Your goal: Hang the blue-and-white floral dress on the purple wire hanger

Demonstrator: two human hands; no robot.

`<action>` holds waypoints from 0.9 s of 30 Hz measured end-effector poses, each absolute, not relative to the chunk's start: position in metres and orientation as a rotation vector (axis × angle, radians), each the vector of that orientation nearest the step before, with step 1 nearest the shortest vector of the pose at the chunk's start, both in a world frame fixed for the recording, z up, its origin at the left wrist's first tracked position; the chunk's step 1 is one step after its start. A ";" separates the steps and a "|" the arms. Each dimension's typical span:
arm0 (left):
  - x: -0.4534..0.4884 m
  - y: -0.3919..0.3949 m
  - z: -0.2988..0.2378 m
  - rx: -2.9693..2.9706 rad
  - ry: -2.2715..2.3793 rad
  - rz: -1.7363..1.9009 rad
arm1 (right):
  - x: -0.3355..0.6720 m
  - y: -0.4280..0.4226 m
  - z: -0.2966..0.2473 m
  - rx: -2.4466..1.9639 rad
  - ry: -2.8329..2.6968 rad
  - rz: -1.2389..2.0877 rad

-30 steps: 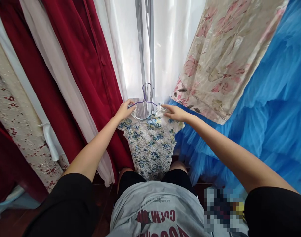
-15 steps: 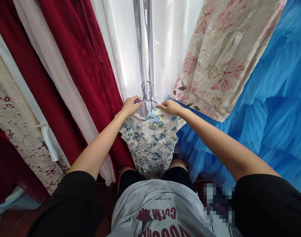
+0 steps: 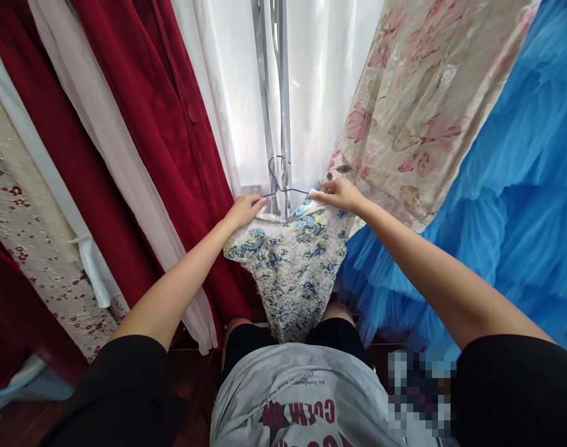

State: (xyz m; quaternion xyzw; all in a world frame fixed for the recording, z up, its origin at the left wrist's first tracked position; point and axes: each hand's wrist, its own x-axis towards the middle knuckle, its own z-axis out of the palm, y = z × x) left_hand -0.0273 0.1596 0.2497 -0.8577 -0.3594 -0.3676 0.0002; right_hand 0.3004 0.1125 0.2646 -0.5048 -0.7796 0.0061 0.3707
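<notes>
A short-sleeved floral blouse (image 3: 302, 267), white with blue and yellow flowers, hangs in front of me between my two hands. A thin purple hanger (image 3: 290, 189) runs through its neckline, its hook rising above the collar. My left hand (image 3: 244, 211) is closed on the blouse's left shoulder, thumb and fingers pinching cloth near the hanger's arm. On the other side, my right hand (image 3: 342, 195) pinches the right shoulder by the hanger's end. The lower part of the blouse narrows down between my knees.
Dark red drapes (image 3: 157, 124) and a pale pink cloth (image 3: 88, 93) hang at left. Behind the hanger are a grey metal stand (image 3: 265, 81) and white fabric (image 3: 311, 74). A beige floral garment (image 3: 414, 112) and blue tulle (image 3: 511, 236) hang at right.
My right hand has moved to the right and my left hand slightly down, widening the span between them. The blouse's shoulders are stretched wider and the hanger has shifted a little right.
</notes>
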 end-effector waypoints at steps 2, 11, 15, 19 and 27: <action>-0.022 0.157 0.248 -2.699 -1.119 -1.160 | 0.305 0.110 0.268 -1.277 -1.990 0.004; -0.012 0.148 0.260 -2.605 -1.290 -1.235 | 0.305 0.119 0.306 -1.430 -1.908 -0.147; -0.031 0.155 0.260 -2.415 -1.407 -1.111 | 0.274 0.108 0.313 -1.475 -1.952 -0.133; -0.049 0.165 0.251 -2.214 -1.515 -1.019 | 0.242 0.087 0.309 -1.361 -2.197 0.167; -0.036 0.176 0.255 -2.232 -1.603 -0.916 | 0.252 0.106 0.313 -1.457 -2.028 0.122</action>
